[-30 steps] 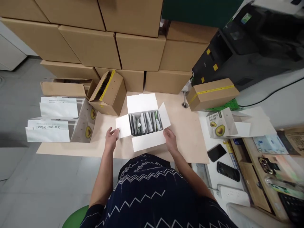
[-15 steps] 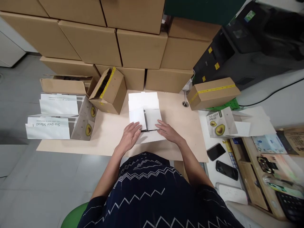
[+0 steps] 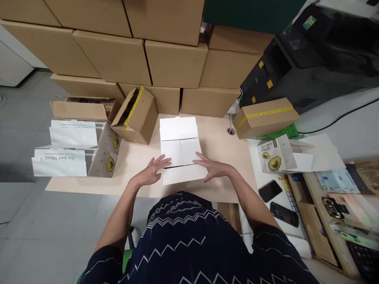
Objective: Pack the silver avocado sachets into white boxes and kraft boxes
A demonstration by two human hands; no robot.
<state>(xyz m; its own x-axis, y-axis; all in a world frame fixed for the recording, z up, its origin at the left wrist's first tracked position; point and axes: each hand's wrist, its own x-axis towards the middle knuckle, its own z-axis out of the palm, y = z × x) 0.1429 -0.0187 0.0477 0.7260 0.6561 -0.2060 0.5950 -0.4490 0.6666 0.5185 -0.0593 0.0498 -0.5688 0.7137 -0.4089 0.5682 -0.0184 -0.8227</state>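
Observation:
A white carton (image 3: 180, 153) stands on the light wooden table (image 3: 233, 169) in front of me. Its two side flaps lie flat and meet at a seam in the middle. One wide flap stretches out at the far side and another at the near side. My left hand (image 3: 152, 170) is at the carton's near left corner, fingers apart, fingertips at the edge. At the near right corner is my right hand (image 3: 214, 166), its fingers spread, with the fingertips on the side flap's edge. Neither hand grips anything. What the carton holds is hidden.
Two printed white cartons (image 3: 102, 157) with raised flaps stand at the left. A brown box (image 3: 139, 114) sits behind them, and stacked brown boxes (image 3: 174, 65) line the back. To the right are a taped box (image 3: 266, 116), an avocado-printed carton (image 3: 274, 156) and two phones (image 3: 284, 214).
Both side flaps have come down flat, closing the gap between them. My hands have moved outward to the carton's near corners, and the near flap shows more fully.

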